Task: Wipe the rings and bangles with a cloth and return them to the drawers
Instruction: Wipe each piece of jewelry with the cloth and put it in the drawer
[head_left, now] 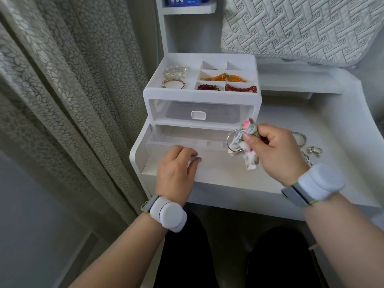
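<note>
A white jewellery organiser (pixel 255 96) stands on the white desk. Its lower clear drawer (pixel 166 140) is pulled out, and my left hand (pixel 176 165) grips the drawer's front handle. To the right, my right hand (pixel 274 146) pinches a flowered cloth (pixel 247 132) wrapped round a silver bangle (pixel 229 140), held just above the drawer's right end. Another silver bangle (pixel 300 137) and some small rings (pixel 314 150) lie on the desk beyond my right hand. The upper drawer (pixel 198 115) is closed.
The organiser's open top tray holds a gold bangle (pixel 173 83), a clear bead bracelet (pixel 175 71) and orange and red bead strings (pixel 223 77). A patterned curtain (pixel 62 90) hangs at the left. A quilted pillow (pixel 301 28) lies at the back right.
</note>
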### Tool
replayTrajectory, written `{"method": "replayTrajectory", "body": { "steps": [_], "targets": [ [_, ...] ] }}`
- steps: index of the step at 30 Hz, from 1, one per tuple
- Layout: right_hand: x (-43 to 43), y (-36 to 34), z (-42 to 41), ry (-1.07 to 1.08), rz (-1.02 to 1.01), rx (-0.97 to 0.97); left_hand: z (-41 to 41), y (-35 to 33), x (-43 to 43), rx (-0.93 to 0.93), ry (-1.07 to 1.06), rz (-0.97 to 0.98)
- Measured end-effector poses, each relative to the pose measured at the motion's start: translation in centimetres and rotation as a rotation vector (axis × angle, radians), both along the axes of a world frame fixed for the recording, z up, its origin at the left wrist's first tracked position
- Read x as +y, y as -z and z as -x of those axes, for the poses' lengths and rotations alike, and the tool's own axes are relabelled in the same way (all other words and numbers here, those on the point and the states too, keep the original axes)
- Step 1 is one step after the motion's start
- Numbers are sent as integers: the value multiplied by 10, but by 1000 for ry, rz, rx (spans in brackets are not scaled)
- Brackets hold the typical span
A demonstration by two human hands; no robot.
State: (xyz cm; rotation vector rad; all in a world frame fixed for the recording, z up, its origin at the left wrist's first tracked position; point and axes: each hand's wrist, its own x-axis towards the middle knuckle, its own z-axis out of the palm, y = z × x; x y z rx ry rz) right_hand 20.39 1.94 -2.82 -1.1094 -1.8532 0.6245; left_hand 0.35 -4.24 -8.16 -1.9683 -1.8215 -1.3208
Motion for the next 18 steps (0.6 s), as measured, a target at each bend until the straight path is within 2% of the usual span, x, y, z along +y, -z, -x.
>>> {"method": "replayTrajectory", "body": {
  "steps": [18],
  "targets": [
    [-25,-12,-15,-37,180,329,7,8,-18,-88,-6,38]
  ]
}}
